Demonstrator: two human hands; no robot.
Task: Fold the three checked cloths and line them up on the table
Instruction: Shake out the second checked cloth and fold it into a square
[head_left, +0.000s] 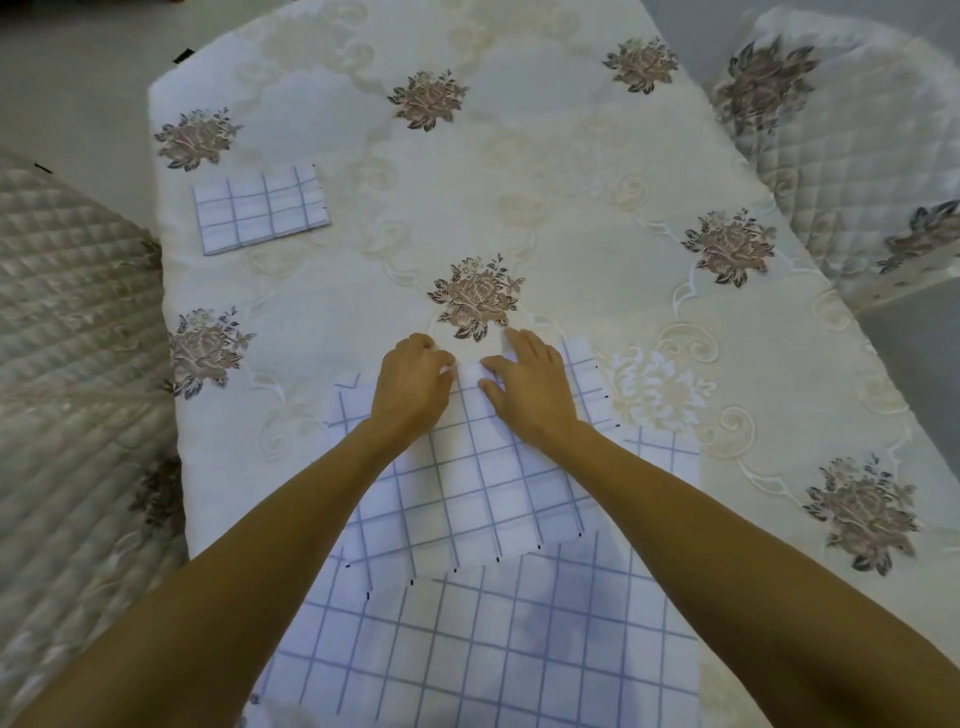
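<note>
With left fingers (421, 345) curled on the far edge of the half-folded cloth (467, 493) at mid-tabletop (571, 208) and right fingers (519, 343) pressing flatter beside, square the corners and smooth the crease before releasing.

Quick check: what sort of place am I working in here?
Probably a home dining room: an embroidered floral tablecloth, a quilted chair cover at left and a matching one at right.

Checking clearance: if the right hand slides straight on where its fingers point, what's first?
The right hand points away and slightly left, across the embroidered rose, which is only a flat pattern. The way looks free; the folded cloth lies well left.
</note>
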